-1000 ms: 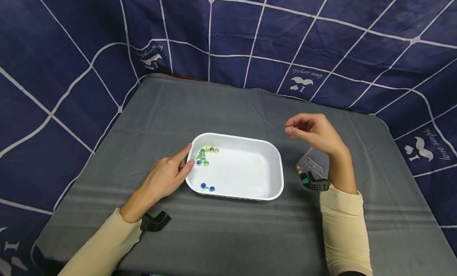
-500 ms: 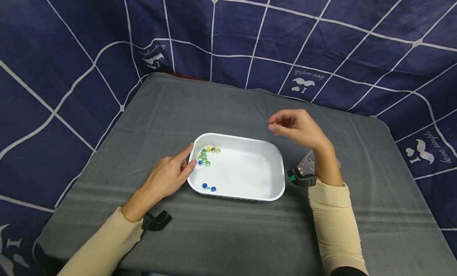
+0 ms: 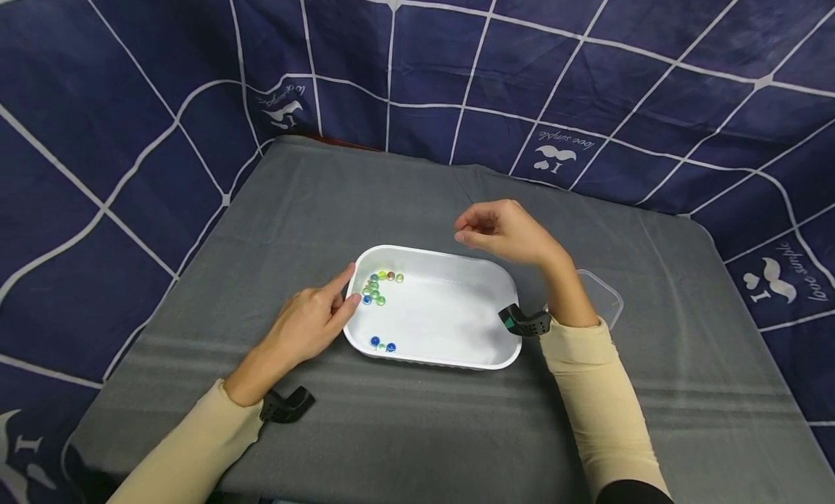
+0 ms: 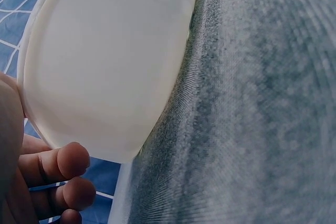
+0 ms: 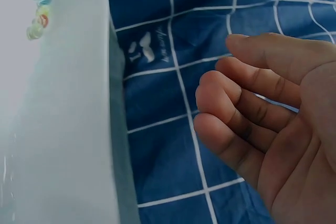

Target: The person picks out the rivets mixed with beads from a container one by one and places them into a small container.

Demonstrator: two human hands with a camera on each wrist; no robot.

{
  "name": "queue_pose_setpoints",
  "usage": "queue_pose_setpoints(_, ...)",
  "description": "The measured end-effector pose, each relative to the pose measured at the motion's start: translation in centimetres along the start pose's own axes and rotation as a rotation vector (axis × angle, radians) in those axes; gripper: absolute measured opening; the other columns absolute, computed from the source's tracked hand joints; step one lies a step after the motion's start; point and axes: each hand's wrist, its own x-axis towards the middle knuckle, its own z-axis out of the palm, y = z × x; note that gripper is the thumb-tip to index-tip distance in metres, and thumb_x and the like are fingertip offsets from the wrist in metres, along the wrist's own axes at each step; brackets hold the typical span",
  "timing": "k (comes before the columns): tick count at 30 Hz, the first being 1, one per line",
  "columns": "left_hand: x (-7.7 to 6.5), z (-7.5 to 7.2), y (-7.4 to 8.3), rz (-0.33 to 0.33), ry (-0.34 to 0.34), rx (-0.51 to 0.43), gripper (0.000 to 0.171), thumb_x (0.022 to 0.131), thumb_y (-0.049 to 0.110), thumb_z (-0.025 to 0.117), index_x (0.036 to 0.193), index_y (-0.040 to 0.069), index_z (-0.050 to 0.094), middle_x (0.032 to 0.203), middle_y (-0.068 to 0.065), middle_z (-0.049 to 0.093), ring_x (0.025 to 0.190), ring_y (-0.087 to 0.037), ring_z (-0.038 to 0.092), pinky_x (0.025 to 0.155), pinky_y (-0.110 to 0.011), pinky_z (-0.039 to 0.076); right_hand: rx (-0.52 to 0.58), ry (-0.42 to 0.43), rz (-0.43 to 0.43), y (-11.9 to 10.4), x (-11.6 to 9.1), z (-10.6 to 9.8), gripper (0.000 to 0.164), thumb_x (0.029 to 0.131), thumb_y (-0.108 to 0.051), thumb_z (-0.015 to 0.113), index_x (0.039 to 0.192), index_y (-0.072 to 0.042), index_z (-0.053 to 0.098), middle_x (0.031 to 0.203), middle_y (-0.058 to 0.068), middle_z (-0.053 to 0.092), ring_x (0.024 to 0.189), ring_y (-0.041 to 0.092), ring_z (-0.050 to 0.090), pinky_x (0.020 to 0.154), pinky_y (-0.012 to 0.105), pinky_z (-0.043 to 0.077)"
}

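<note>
A white rectangular tray [image 3: 443, 315] with rounded corners stands on the grey cloth. Along its left end my left hand [image 3: 306, 319] holds the rim, thumb over the edge and index fingertip at the rim; its other fingers [image 4: 63, 195] curl loosely outside the wall. Several glass marbles [image 3: 374, 289], green, blue, yellow and reddish, cluster inside near that hand. Two blue marbles [image 3: 391, 347] and a clear one lie by the near wall. My right hand [image 3: 505, 230] hovers above the far right rim, fingers loosely bent, palm [image 5: 299, 166] showing nothing held.
A clear plastic container [image 3: 603, 297] sits right of the tray, partly hidden by my right forearm. Grey cloth [image 3: 417, 431] covers the table. Dark blue curtain [image 3: 430, 47] with white lines hangs behind and at both sides.
My right hand has moved left, from beyond the tray's right end to above its far right rim. My left hand stays at the left rim, and the marbles lie as before.
</note>
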Motion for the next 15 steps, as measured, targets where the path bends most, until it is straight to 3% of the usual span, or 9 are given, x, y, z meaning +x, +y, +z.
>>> queue_pose_setpoints(4,0.0,0.0,0.0,0.002,0.001,-0.001,0.051,0.097,0.020,0.062,0.139,-0.007,0.052,0.060,0.008,0.047,0.047,-0.005,0.037,0.046,-0.028,0.032,-0.024,-0.025,-0.011,-0.3,0.8,0.8,0.011,0.092,-0.011,0.071,0.098,-0.002,0.073,0.083,0.007,0.069,0.072,0.024,0.064,0.064,0.024,0.049)
queue_pose_setpoints(15,0.0,0.0,-0.1,0.019,0.021,0.000,0.050,0.097,0.019,0.062,0.138,-0.008,0.052,0.060,0.009,0.047,0.047,-0.005,0.036,0.045,-0.027,0.032,-0.071,-0.103,-0.052,-0.6,2.7,3.3,0.010,0.092,-0.012,0.071,0.098,-0.004,0.072,0.081,0.000,0.068,0.069,0.013,0.060,0.064,0.028,0.049)
